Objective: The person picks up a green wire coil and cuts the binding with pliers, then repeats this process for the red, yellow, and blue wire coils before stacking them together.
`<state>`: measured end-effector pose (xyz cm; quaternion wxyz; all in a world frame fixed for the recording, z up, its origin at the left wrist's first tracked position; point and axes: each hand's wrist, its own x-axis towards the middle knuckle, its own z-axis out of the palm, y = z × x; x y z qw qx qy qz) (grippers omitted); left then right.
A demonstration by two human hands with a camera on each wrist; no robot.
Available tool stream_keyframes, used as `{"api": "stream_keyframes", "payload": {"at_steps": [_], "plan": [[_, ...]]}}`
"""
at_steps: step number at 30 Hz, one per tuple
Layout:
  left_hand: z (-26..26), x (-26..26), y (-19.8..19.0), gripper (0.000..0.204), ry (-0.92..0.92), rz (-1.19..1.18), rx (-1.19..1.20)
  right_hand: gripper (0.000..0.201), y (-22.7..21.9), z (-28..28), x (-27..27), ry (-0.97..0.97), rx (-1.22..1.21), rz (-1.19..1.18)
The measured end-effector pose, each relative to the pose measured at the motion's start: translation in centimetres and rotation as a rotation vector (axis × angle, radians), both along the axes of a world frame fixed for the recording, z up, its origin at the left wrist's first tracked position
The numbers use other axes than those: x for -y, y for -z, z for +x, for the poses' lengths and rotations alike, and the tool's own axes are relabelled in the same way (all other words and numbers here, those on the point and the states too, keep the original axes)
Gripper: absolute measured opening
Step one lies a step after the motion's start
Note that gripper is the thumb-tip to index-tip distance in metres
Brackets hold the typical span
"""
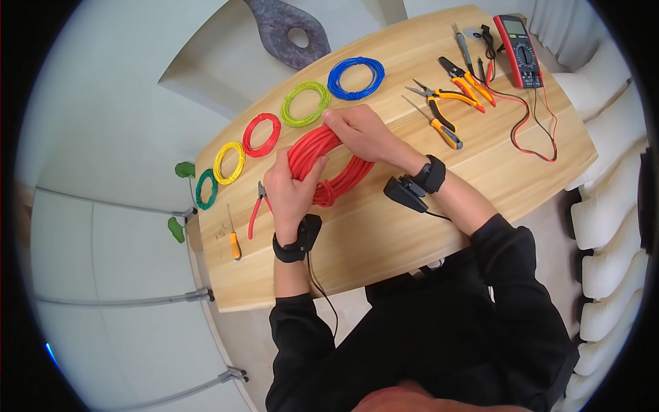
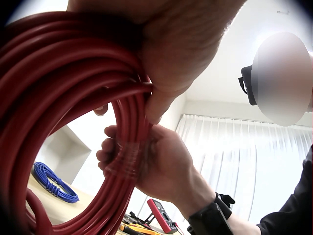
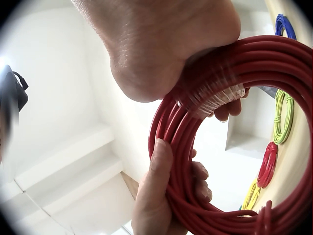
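Observation:
A thick red cable coil is held up over the table by both hands. My left hand grips its near left side, thumb on the face and fingers curled round through the middle. On the upper right of the ring, my right hand grips the bundle close to a band of clear tape. In the left wrist view that right hand wraps the taped strands. One strand winds round the coil as a tie at its lower edge. Red-handled cutters lie beside the left hand, partly hidden by it.
Smaller wire coils line the far edge: green, yellow, red, lime and blue. A screwdriver lies at left. Right are another screwdriver, pliers, a wire stripper, a soldering iron and a multimeter with leads.

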<state>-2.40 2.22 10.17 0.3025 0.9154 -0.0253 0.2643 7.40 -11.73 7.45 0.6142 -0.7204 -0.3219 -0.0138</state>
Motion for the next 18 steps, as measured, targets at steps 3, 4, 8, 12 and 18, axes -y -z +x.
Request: {"api": "stream_keyframes", "payload": {"at_steps": [3, 4, 8, 12, 18], "plan": [[0.0, 0.0, 0.0, 0.032, -0.002, -0.002, 0.007, 0.041, -0.2, 0.1, 0.3, 0.016, -0.014, -0.009], [0.0, 0.0, 0.1, 0.032, -0.015, -0.006, 0.007, 0.042, -0.2, 0.1, 0.3, 0.034, -0.01, -0.008], [0.2, -0.4, 0.2, 0.032, -0.019, -0.03, 0.004, 0.043, -0.1, 0.7, 0.4, 0.082, -0.02, -0.01], [0.1, -0.4, 0.0, 0.031, -0.018, -0.025, 0.004, 0.036, 0.2, 1.2, 0.5, 0.09, -0.016, -0.044], [0.0, -0.3, -0.4, 0.03, -0.032, -0.026, -0.016, 0.019, 0.1, 1.9, 1.4, -0.105, -0.06, -0.045]]}}
